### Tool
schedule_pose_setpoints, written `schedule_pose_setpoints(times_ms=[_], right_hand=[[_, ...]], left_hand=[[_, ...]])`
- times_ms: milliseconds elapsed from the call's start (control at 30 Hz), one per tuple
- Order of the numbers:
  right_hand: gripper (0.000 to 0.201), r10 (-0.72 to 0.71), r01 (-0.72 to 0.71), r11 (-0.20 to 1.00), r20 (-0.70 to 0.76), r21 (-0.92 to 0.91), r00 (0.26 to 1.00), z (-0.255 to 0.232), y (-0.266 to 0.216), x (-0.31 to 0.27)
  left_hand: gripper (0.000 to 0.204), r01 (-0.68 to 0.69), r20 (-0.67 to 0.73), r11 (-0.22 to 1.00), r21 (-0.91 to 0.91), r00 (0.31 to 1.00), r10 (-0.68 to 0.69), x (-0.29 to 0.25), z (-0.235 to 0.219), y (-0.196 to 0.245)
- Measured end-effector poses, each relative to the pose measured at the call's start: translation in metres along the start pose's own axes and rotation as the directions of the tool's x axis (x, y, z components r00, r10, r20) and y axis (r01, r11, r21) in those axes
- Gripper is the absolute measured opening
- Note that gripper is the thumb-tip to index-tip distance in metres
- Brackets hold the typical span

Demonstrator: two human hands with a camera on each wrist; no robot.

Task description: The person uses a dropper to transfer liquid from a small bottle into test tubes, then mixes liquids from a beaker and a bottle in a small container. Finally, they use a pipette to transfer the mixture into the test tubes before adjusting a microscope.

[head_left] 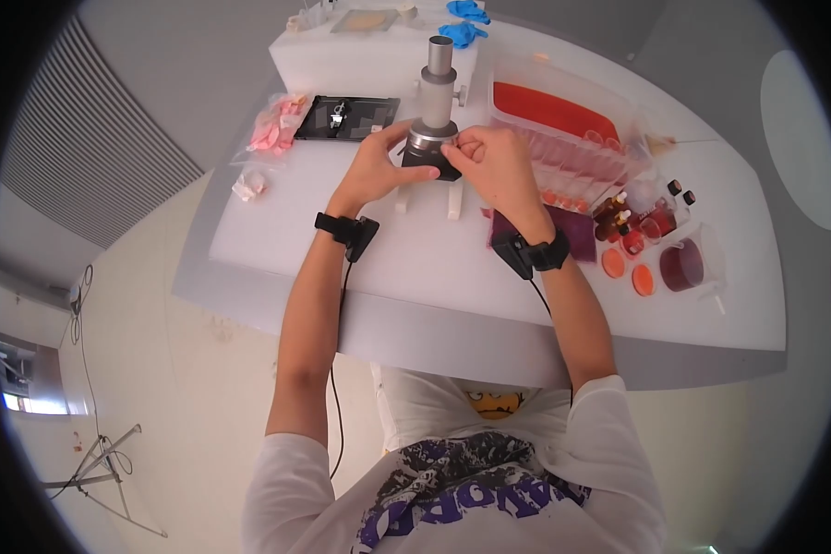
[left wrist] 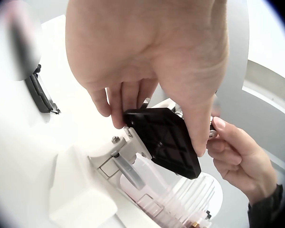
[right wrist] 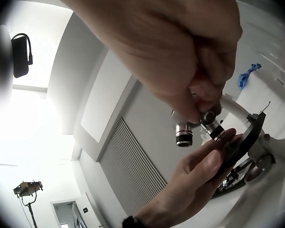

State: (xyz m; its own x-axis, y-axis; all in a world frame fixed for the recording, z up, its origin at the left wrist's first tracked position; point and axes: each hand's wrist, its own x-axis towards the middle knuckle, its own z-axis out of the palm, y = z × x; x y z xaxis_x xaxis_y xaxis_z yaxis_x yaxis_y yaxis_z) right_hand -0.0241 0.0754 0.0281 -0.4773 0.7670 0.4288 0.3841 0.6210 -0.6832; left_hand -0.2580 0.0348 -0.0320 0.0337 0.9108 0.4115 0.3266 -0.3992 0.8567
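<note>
A microscope (head_left: 439, 97) with a white body and a metal tube stands on the white table, its black square stage (left wrist: 164, 142) facing me. My left hand (head_left: 374, 171) grips this stage across its width, fingers along one edge and thumb along the other. Just above the stage, my right hand (head_left: 503, 175) pinches the rotating nosepiece with curled fingers and thumb. Below those fingers, silver-and-black objective lenses (right wrist: 184, 135) point downward in the right wrist view. The fingertips hide part of the nosepiece.
Right of the microscope are a plastic tub with red contents (head_left: 554, 109), dropper bottles (head_left: 609, 217), orange dishes (head_left: 643, 280) and a beaker of dark liquid (head_left: 685, 266). To the left lie a black tray (head_left: 319, 120) and a bag of pink pieces (head_left: 277, 125). Blue gloves (head_left: 462, 35) lie behind.
</note>
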Motion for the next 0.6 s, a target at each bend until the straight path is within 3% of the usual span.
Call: schedule_pose_setpoints(times_ms=[233, 300, 433, 500, 533, 600], right_hand=[[0.02, -0.074, 0.073, 0.997, 0.018, 0.035, 0.997, 0.003, 0.016, 0.007], [0.019, 0.008, -0.007, 1.0, -0.084, 0.014, 0.996, 0.009, 0.015, 0.007], [0.021, -0.059, 0.059, 0.998, -0.1, -0.008, 0.993, 0.014, 0.023, 0.005], [0.021, -0.107, 0.108, 0.99, -0.02, 0.089, 0.994, 0.016, 0.042, 0.007], [0.021, -0.105, 0.106, 0.99, -0.02, 0.089, 0.994, 0.014, 0.045, 0.009], [0.02, -0.08, 0.057, 0.978, 0.112, 0.2, 0.99, 0.009, 0.051, 0.012]], left_hand=[[0.085, 0.007, 0.007, 1.0, -0.004, 1.0, -0.007, -0.001, 0.0, 0.002], [0.081, 0.033, 0.035, 0.999, -0.004, 0.999, -0.033, -0.001, -0.001, 0.003], [0.082, 0.027, 0.019, 0.999, 0.024, 0.999, -0.028, -0.001, -0.001, 0.004], [0.083, 0.03, 0.024, 0.999, 0.026, 0.999, -0.03, -0.001, -0.001, 0.005], [0.083, 0.031, 0.025, 0.999, 0.025, 0.999, -0.032, -0.001, -0.001, 0.005], [0.081, 0.021, 0.002, 1.0, 0.016, 1.0, -0.021, -0.001, 0.0, 0.007]])
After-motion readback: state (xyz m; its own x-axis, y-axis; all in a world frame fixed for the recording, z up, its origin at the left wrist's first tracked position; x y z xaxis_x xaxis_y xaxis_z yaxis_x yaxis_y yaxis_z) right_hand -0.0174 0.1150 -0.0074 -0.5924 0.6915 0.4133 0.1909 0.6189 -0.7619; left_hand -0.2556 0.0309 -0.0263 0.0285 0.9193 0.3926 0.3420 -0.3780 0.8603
